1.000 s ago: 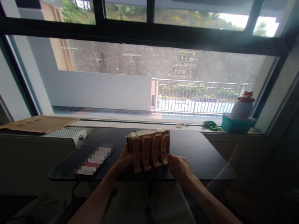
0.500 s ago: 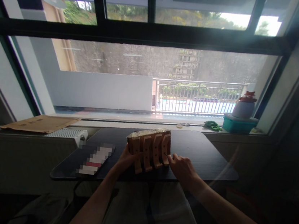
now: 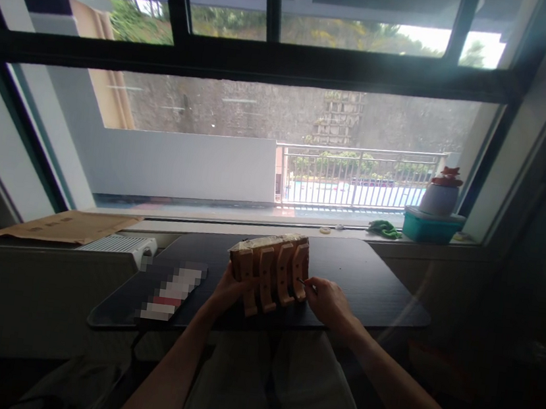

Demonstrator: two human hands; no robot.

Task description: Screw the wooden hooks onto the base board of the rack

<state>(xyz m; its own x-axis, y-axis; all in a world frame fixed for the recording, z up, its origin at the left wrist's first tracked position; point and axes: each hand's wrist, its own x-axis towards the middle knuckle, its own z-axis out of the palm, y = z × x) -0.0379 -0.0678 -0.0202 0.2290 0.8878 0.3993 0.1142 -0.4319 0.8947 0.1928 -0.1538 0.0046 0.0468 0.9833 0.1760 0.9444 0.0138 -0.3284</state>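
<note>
A wooden hook rack (image 3: 267, 277), with several curved wooden hooks along its front, is held tilted over the dark table. Whitish wrapping or a pale covering shows on its top side. Gripping its left end is my left hand (image 3: 231, 291), closed, with the thumb across the front of the leftmost hook. My right hand (image 3: 330, 299) is closed in a pinch at the rack's right end. From its fingers a small thin dark tool (image 3: 302, 281) points at the rightmost hook; its exact kind is too small to make out.
The dark folding table (image 3: 367, 282) bears a blurred-out flat item (image 3: 173, 292) at left. Brown paper packaging (image 3: 69, 224) lies over the white radiator (image 3: 121, 244). On the windowsill are a green cloth (image 3: 384, 229), a teal box (image 3: 432, 227) and a jar (image 3: 440, 198) on top.
The whole view has shifted slightly left. My right hand has turned a little at the rightmost hook, still pinching the thin tool. My left hand keeps its hold on the rack.
</note>
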